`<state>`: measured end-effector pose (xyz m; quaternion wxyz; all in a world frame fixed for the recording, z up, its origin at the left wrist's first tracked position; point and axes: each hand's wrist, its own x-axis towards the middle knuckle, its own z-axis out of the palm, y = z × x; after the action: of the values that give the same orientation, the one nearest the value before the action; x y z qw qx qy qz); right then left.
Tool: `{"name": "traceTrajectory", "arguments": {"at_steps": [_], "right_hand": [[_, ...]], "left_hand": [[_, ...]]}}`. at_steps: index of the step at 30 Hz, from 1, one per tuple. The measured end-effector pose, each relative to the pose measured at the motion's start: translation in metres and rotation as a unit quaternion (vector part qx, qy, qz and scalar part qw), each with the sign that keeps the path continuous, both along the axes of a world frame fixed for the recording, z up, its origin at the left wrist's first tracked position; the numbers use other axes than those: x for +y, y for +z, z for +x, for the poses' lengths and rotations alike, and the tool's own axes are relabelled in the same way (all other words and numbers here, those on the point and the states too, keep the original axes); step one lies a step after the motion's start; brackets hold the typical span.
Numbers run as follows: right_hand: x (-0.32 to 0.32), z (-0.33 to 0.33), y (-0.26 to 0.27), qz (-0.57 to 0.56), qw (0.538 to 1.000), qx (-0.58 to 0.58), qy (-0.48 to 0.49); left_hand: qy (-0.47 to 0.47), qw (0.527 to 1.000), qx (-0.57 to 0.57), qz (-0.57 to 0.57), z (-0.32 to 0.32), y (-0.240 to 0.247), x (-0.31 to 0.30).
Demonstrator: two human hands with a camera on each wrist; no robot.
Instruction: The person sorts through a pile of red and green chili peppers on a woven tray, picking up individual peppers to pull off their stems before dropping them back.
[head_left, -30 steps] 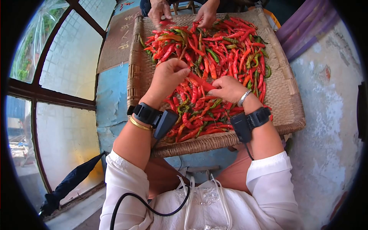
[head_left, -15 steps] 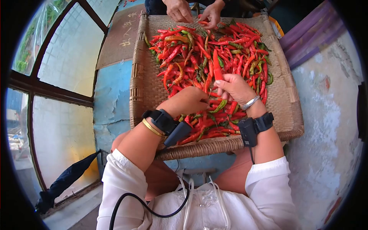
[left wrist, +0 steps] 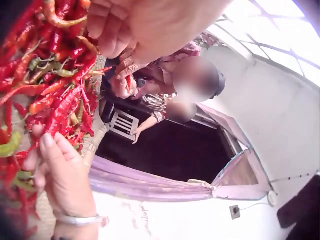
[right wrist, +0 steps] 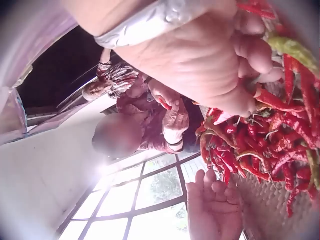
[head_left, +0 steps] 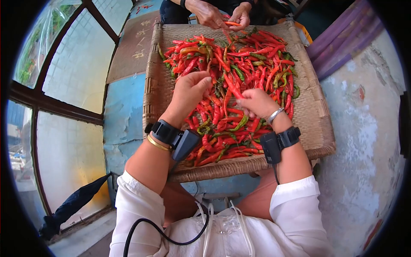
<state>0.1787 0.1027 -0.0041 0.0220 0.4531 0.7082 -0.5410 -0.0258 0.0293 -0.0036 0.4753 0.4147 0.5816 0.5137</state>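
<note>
Red and green peppers (head_left: 222,124) lie heaped on a woven tray (head_left: 314,85). My right hand (head_left: 259,104) pinches the lower end of a long red pepper (head_left: 232,86) between thumb and fingers; the left wrist view shows that hand (left wrist: 67,177) and the pepper (left wrist: 62,107) too. My left hand (head_left: 190,92) hovers over the left side of the heap, a little left of that pepper. In the right wrist view the left hand (right wrist: 215,207) shows its palm with fingers relaxed and nothing held.
Across the tray another person's hands (head_left: 224,18) hold a red pepper. Windows (head_left: 70,64) stand at the left, with a folded dark umbrella (head_left: 77,205) below them. A purple curtain (head_left: 342,38) hangs at the right, beside a peeling wall (head_left: 359,120).
My left hand has moved up and left, away from my right hand. The red pepper in my right hand has tilted leftward. The other person's hands have come together around a pepper.
</note>
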Motion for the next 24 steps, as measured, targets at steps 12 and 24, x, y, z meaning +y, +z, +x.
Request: {"name": "traceTrajectory", "arguments": {"at_steps": [12,24], "right_hand": [[0.035,0.042,-0.002,0.254,0.96,0.059,-0.103],[0.03,0.027,-0.023,0.371,0.875,-0.304,-0.067]], "left_hand": [[-0.137,0.949,0.285,0.007,0.01,-0.006,-0.007],[-0.167,0.932,0.321,0.027,0.019,0.003,-0.011]]}}
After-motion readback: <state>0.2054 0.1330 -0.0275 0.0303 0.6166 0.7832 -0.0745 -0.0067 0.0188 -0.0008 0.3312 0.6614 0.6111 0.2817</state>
